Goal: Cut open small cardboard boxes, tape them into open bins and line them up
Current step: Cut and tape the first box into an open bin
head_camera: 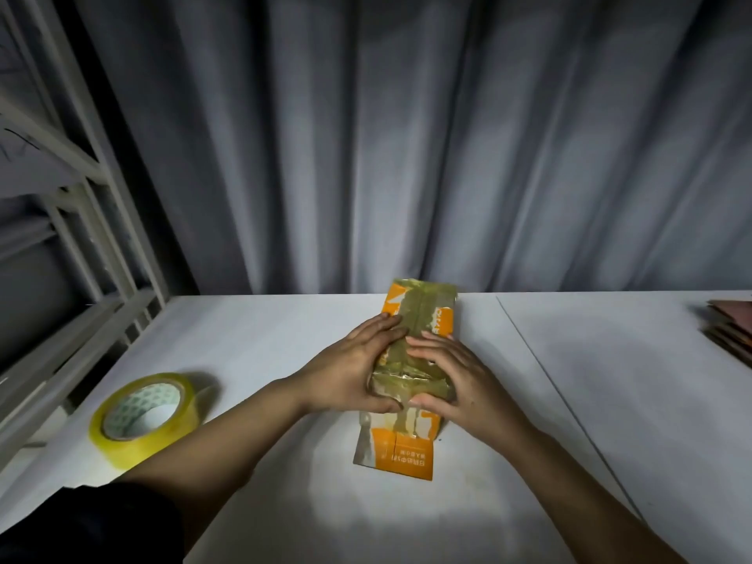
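Right now both hands are down on the small orange-and-white box (411,376), which lies lengthwise on the white surface (260,343) near its far edge, in front of the grey curtain (447,136). The left hand (354,368) has its fingers laid fairly straight along the box's left side with the thumb underneath near the front; the right hand (455,380) mirrors it on the right, fingers flat across the top. Neither hand grips anything; they look to be pressing the yellowish tape strips down onto the cardboard. The tape roll (148,417) sits well apart to the left, on its side. A stack of flat brown cardboard (730,327) rests at the far right edge. From here, I'd worry about the tape: it already looks wrinkled near the middle, and uneven pressure could trap creases so a seam lifts later. Pushing hard on a hollow box could also crush its walls.
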